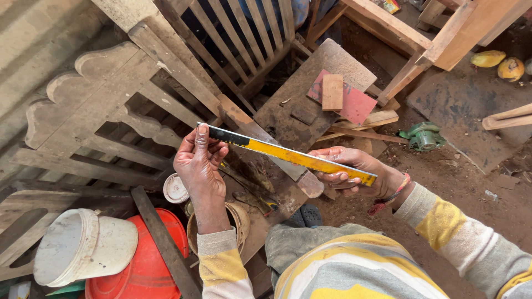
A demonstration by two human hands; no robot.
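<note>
I am in a cluttered woodworking space with a bare brown dirt floor (443, 171) under me. A worn, stained wooden board (310, 94) serves as a low work surface ahead of my knees; a flat red sheet (354, 102) lies on it with a small rectangular block of pale wood (332, 91) on top. To my left lean carved, scalloped grey wooden furniture frames (105, 99), and a slatted wooden chair back (244, 33) stands beyond the board. A green power tool (424, 137) sits on the dirt to the right, with two yellow fruits (499, 63) farther off.

Down at my lower left an off-white plastic bucket (83, 246) lies tipped on its side, mouth toward the left, resting against a red plastic tub (149, 266); I cannot tell what either holds. A small round tin with a pale lid (176, 188) stands just past my left wrist.

Both my hands hold a long yellow and black metal ruler (288, 155) in the air above the board, slanting down from left to right. My left hand (198, 166) pinches its dark end, thumb on top and fingers curled close beneath. My right hand (349, 173) is closed narrowly around the yellow end, fingers folded under the strip.
</note>
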